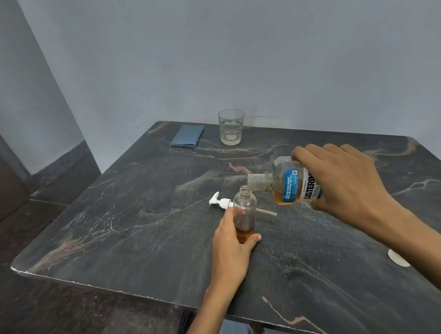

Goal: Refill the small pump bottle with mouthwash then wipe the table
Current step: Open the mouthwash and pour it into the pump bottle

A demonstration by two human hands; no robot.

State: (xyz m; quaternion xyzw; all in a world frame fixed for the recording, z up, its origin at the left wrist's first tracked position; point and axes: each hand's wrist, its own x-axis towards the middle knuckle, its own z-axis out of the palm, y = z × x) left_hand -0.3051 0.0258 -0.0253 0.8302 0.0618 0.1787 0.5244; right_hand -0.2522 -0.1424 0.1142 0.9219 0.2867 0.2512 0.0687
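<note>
- Plain pale blue-grey walls [258,48] met in a corner.
- A dark marbled surface [145,223] stood against them.
- The floor [42,306] was dark speckled stone.

You have a dark marbled table [141,236] filling the lower right of the frame. On it: a folded blue cloth [187,135] and a glass [231,127] at the upper middle, a white pump head [223,202] lying centre, the small bottle [245,213] standing just beside it, and a white cap [398,258] at right.
</note>
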